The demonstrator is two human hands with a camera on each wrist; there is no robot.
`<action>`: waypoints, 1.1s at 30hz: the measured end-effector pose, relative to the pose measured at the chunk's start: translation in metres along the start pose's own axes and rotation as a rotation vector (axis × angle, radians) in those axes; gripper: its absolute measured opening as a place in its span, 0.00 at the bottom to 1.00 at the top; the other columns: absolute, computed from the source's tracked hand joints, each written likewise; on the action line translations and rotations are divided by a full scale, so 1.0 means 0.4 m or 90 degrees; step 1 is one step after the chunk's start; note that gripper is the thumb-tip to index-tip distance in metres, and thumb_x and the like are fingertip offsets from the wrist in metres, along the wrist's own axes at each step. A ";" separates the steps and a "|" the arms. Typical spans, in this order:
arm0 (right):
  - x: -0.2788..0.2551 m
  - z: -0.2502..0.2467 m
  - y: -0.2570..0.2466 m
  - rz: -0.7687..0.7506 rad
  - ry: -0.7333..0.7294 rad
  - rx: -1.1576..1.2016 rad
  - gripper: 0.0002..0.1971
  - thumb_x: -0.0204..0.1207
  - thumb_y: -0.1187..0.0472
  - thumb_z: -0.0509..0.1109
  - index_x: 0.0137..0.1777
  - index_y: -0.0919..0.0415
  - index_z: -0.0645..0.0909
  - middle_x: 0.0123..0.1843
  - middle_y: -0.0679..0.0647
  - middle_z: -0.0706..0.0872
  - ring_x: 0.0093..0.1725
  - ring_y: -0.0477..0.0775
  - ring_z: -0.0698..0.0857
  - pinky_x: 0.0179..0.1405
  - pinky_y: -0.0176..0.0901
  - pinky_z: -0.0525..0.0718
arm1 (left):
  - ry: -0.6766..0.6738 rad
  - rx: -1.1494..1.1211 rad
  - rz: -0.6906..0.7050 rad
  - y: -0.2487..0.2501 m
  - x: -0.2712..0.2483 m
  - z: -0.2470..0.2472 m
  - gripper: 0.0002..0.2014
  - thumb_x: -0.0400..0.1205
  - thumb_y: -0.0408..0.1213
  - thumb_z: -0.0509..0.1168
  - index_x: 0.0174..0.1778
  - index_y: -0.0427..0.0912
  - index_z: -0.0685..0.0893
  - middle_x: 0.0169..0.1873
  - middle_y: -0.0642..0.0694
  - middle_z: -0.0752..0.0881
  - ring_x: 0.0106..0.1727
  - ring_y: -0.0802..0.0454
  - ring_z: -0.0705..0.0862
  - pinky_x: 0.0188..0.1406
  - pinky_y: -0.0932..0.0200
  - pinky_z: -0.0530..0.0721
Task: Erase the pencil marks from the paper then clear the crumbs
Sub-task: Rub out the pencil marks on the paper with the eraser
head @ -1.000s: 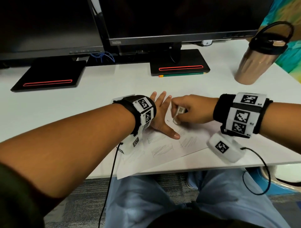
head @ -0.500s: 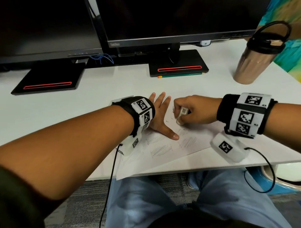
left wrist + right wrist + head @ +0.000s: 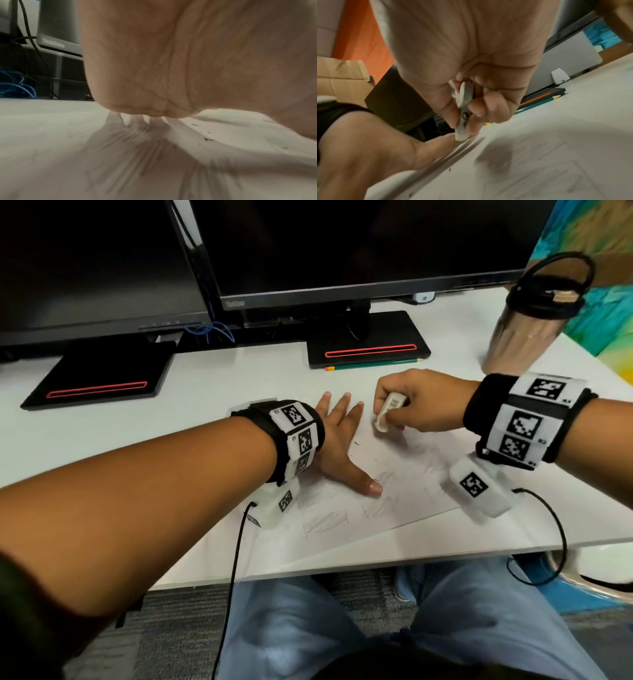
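The right hand, right of the frame's centre in the head view, is being kept curled around a white eraser, which is being pinched between thumb and fingers with its lower end at the far edge of the paper; whether it is touching the sheet cannot be told. In the right wrist view the eraser is being held upright just beside the other hand. The left hand, at the centre of the frame, is being pressed flat on the paper with fingers straight and spread and thumb stretched out to the right. Pencil marks are being shown as hatched patches in the lower centre, and dark crumbs are lying on the sheet near the palm. A metal tumbler with a black lid is standing at the upper right of the white desk; its contents are hidden. Compared with 1 second ago, the eraser is being held farther up the sheet, away from the left thumb.
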State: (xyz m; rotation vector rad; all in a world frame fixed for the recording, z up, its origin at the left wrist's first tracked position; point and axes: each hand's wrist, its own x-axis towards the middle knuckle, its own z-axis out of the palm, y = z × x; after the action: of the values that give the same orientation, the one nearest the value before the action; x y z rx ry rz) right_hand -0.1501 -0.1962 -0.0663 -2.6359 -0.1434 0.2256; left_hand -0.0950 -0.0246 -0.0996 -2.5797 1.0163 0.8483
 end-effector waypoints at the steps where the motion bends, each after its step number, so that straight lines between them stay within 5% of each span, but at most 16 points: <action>1: 0.004 0.007 0.001 0.003 -0.011 -0.012 0.03 0.74 0.60 0.73 0.45 0.52 0.82 0.41 0.45 0.86 0.39 0.42 0.84 0.38 0.36 0.81 | 0.002 0.007 0.003 0.008 0.005 0.001 0.74 0.55 0.86 0.63 0.83 0.53 0.24 0.82 0.48 0.22 0.81 0.39 0.22 0.82 0.28 0.37; 5: -0.003 0.053 0.004 0.003 -0.047 -0.068 0.04 0.75 0.59 0.70 0.47 0.54 0.79 0.50 0.50 0.87 0.51 0.55 0.84 0.55 0.55 0.83 | -0.002 0.023 0.006 0.032 0.020 0.015 0.71 0.60 0.84 0.63 0.82 0.54 0.24 0.82 0.46 0.22 0.83 0.38 0.24 0.82 0.28 0.39; 9: -0.024 0.074 -0.012 -0.061 -0.132 -0.064 0.05 0.75 0.60 0.69 0.50 0.54 0.78 0.49 0.46 0.85 0.50 0.51 0.83 0.53 0.51 0.83 | -0.007 0.035 0.003 0.036 0.022 0.014 0.68 0.62 0.82 0.63 0.84 0.54 0.28 0.81 0.43 0.21 0.83 0.37 0.24 0.82 0.28 0.40; 12: -0.020 0.057 -0.006 -0.037 -0.113 -0.066 0.05 0.75 0.59 0.71 0.49 0.54 0.79 0.47 0.44 0.86 0.48 0.49 0.83 0.52 0.50 0.83 | -0.001 0.030 0.000 0.036 0.025 0.015 0.70 0.60 0.84 0.62 0.83 0.54 0.25 0.82 0.44 0.22 0.83 0.37 0.25 0.82 0.28 0.40; 16: -0.024 0.070 -0.014 -0.095 -0.147 -0.087 0.05 0.76 0.61 0.70 0.50 0.54 0.77 0.41 0.38 0.82 0.41 0.40 0.80 0.43 0.37 0.78 | 0.004 0.025 -0.004 0.030 0.033 0.020 0.71 0.58 0.84 0.63 0.83 0.55 0.25 0.82 0.44 0.22 0.83 0.36 0.25 0.82 0.28 0.40; 20: -0.023 0.053 0.006 -0.082 -0.104 -0.092 0.04 0.76 0.60 0.70 0.49 0.54 0.78 0.43 0.39 0.84 0.43 0.44 0.82 0.45 0.40 0.79 | 0.007 0.032 0.000 0.033 0.032 0.020 0.71 0.59 0.84 0.62 0.83 0.53 0.25 0.82 0.44 0.23 0.84 0.36 0.26 0.82 0.28 0.40; 33: -0.039 0.058 0.014 -0.123 -0.113 -0.108 0.11 0.76 0.60 0.69 0.40 0.43 0.71 0.42 0.40 0.84 0.39 0.37 0.80 0.43 0.39 0.80 | 0.011 0.028 0.003 0.031 0.037 0.022 0.72 0.57 0.85 0.62 0.82 0.54 0.24 0.82 0.44 0.23 0.84 0.36 0.26 0.82 0.28 0.39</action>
State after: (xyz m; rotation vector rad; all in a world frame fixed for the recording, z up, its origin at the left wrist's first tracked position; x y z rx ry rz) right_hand -0.1693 -0.1925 -0.0871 -2.7432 -0.4949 0.3967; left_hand -0.0985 -0.0380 -0.1154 -2.5539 1.0344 0.7967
